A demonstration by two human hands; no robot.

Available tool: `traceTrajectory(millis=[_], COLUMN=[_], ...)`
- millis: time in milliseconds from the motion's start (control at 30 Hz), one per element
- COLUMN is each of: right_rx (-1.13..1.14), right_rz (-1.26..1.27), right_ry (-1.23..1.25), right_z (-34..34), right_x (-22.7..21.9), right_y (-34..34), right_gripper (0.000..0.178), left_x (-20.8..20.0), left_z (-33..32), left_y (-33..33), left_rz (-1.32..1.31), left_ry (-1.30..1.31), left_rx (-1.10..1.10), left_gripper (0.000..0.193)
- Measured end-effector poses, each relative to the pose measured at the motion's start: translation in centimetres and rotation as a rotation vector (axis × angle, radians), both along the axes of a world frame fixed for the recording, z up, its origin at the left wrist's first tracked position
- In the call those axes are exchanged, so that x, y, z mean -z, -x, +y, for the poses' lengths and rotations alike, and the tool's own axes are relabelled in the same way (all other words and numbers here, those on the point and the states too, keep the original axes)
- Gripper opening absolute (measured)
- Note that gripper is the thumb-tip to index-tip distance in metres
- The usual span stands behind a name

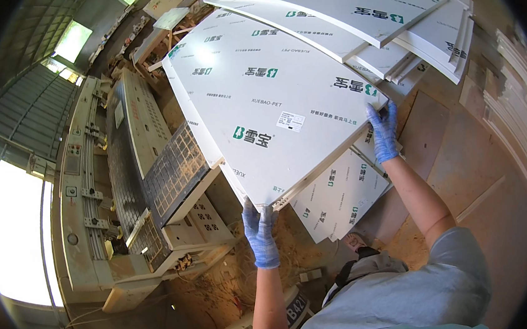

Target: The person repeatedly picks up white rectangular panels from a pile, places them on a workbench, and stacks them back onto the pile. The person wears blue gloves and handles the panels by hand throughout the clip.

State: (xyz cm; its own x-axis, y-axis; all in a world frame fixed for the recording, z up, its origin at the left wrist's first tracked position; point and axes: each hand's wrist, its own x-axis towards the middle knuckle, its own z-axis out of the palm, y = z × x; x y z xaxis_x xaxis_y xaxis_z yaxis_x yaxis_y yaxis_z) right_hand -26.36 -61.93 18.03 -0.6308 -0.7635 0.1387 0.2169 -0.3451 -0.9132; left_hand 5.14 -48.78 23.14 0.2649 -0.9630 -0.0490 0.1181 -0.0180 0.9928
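A large white panel [240,107], its film printed in green and black with a small paper label on it, lies level in front of me on top of other white boards. At its near left corner, my left hand [260,232], in a blue knit glove, grips the edge with the fingers upward. My right hand [384,132], gloved alike, is closed round the near right corner. The fingers under the panel are hidden. Below the near edge, more printed white panels [342,198] show, standing lower down.
A long machine [129,132] with a dark slatted bed and a gridded side table [176,170] runs along the left. More white panels [349,0] are stacked at the far right. Board strips [505,99] stand at the right. Sawdust [221,293] covers the floor.
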Motion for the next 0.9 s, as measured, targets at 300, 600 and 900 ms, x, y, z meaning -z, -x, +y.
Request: traceTrajectory(millis=[300,600,900], right_rx=[0.021,-0.289,-0.986], right_rz=[0.022,-0.210,-0.255], right_ry=[0.017,-0.047,-0.517], right_z=[-0.3,7.9,8.3], right_x=[0.2,-1.2,-4.5], right_y=[0.3,-6.3,-11.2], right_gripper=[0.072,0.055,0.046], left_x=[-0.4,1.3,1.5], left_z=[0.0,-0.8,-2.3], left_y=[0.4,-3.6,-1.9], left_rz=[0.017,0.344,0.494], left_ry=[-0.013,0.069,-0.064], left_rx=[0.001,-0.288,-0.146], left_gripper=[0.063,0.060,0.036])
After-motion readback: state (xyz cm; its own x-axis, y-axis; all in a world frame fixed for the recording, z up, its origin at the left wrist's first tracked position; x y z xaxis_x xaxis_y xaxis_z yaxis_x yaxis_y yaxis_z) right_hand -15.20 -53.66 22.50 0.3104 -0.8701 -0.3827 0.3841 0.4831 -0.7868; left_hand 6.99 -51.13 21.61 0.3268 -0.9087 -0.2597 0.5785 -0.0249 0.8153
